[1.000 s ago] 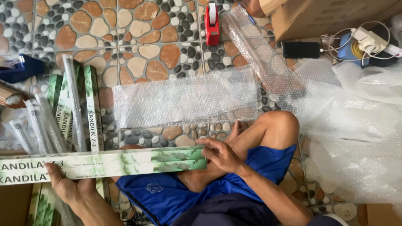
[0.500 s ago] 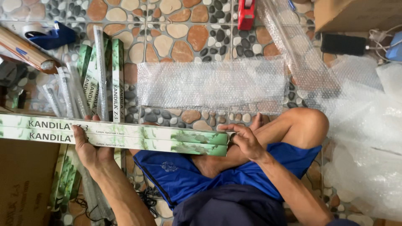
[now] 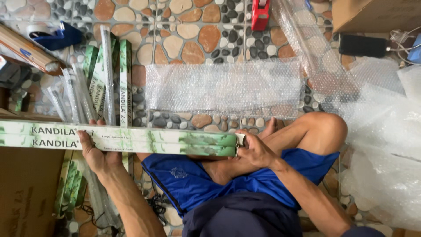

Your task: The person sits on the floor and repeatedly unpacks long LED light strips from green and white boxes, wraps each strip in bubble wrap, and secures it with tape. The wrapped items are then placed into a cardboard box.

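Observation:
Two long green-and-white cardboard boxes lie side by side across my lap, held level. My left hand grips them from below near the middle. My right hand closes on their right end, fingers at the end flap. A flat sheet of bubble wrap is spread on the pebble floor just beyond the boxes. I sit on the floor in blue shorts with my right knee raised.
More long green boxes and clear tubes lie at the left. A red tape dispenser sits at the top. A bubble wrap roll and loose wrap fill the right. Brown cardboard lies lower left.
The boxes have shifted to the right across my lap and my right hand has slid from on top of them to their right end. The view has moved in closer.

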